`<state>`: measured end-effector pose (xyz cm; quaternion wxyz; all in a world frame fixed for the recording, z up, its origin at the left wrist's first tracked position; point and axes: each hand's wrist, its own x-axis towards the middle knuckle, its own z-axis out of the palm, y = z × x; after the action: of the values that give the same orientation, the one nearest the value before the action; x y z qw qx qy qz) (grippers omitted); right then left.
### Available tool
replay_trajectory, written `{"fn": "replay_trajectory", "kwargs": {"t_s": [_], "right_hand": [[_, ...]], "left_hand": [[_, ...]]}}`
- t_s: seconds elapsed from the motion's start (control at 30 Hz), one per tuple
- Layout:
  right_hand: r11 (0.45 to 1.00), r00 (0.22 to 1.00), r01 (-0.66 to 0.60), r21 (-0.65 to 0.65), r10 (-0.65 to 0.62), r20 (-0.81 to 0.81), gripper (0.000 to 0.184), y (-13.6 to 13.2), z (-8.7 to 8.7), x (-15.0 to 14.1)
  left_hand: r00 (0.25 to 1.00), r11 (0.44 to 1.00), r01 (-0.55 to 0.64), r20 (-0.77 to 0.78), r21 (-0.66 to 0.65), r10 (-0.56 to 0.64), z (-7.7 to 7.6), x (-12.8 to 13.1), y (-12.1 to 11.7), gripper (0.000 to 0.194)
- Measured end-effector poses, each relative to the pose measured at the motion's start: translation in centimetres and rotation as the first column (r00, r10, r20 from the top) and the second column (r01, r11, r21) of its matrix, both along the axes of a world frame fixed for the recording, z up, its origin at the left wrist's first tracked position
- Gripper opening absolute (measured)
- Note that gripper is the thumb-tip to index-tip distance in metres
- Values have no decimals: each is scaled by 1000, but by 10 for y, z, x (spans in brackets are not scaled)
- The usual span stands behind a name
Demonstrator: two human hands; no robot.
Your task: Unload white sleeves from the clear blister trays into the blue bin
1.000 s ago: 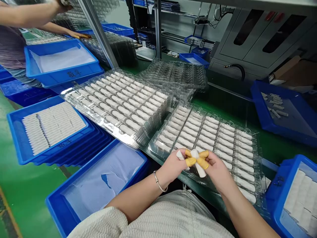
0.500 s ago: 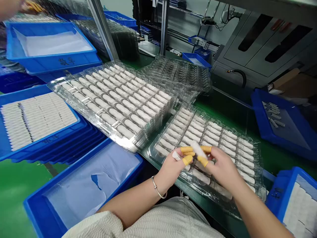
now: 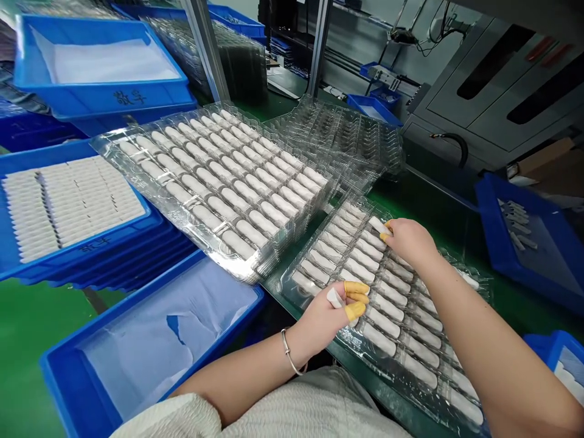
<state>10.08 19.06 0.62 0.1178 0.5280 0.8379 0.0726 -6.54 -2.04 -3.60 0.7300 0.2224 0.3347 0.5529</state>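
Observation:
A clear blister tray (image 3: pixel 292 291) lies in front of me, its pockets filled with rows of white cylindrical pieces. My right hand (image 3: pixel 408 240), yellow cots on its fingertips, reaches to the tray's far side and pinches one white piece (image 3: pixel 378 225) at a pocket there. Resting at the tray's near edge, my left hand (image 3: pixel 331 313) also wears yellow finger cots and has a small white scrap (image 3: pixel 335 297) against its thumb. A silver bracelet (image 3: pixel 287 350) circles my left wrist.
A stack of filled clear trays (image 3: pixel 219 176) stands to the left, empty clear trays (image 3: pixel 337 131) behind. Blue bins surround: a paper-lined one (image 3: pixel 150 340) near left, one with white pieces (image 3: pixel 64 210) far left, another (image 3: pixel 524 234) at right. Grey machine cabinets (image 3: pixel 502 79) stand behind.
My hands were together over the tray's near edge with one white piece between them. The right hand has carried the piece to the far side of the tray; the left stayed near.

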Motion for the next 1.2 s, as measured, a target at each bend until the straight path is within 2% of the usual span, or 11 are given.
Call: {"fn": "replay_trajectory", "kwargs": {"t_s": [0.27,0.4,0.57,0.67,0.73,0.8,0.87,0.93,1.03,1.13,1.2], "right_hand": [[1000,997,11,29,-13,72,16,7,11,0],[1000,996,-24,-7,25,80,12,10,8,-7],[998,1000,0,-59,2,28,15,11,-3,-16],[999,998,13,-52,-16,-61,20,0,1,-16],[1000,990,16,-27,-20,-141,23,-20,10,-12],[999,948,4,-38,-16,-317,24,-54,19,-6],[986,763,-93,-138,-18,-646,21,-96,24,0],[927,623,-294,-234,0,-782,18,-138,25,5],[876,581,-401,-267,18,-814,15,-186,15,9],[926,535,-342,-157,55,-843,9,-207,2,14],[961,524,-274,23,169,-835,9,-211,-4,21]], "left_hand": [[1000,1000,-9,-27,-9,9,2,2,-1,41],[999,999,-29,-38,-18,28,3,3,-2,40],[998,999,-28,-51,-17,27,2,5,-2,42],[999,999,-37,-25,-18,37,1,4,-2,42],[998,998,-55,23,-19,55,0,3,-2,44],[994,997,-71,86,-18,73,1,1,-2,47],[987,997,-80,138,-2,79,2,1,-2,49],[986,996,-76,155,44,69,3,2,-3,51],[992,991,-28,130,130,11,4,6,-4,52],[998,984,57,25,167,-62,6,10,-4,58],[993,982,99,-79,159,-87,8,11,-5,66]]}}
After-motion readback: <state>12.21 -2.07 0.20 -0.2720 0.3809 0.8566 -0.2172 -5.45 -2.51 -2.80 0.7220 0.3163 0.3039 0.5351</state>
